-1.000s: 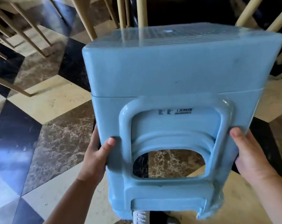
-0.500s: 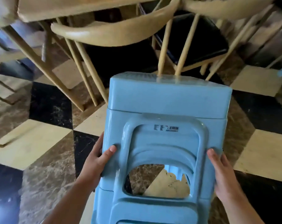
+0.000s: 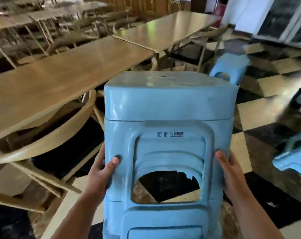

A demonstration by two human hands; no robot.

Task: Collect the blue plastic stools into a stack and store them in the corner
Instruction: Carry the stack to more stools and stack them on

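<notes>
Raised, stool stack (image 3: 168,107) nears, perhaps, table (image 3: 60,80) edge.

Single head view, close, facing forward-down over held stool stack (image 3: 168,135).

- I hold a stack of blue stools (image 3: 168,107) upright, my left hand (image 3: 101,171) and right hand (image 3: 230,171) gripping its sides.
- Wooden desks (image 3: 63,80) stand left; two more blue stools, one (image 3: 230,66) ahead and one (image 3: 294,156) right, sit on the checkered floor (image 3: 260,111).
</notes>
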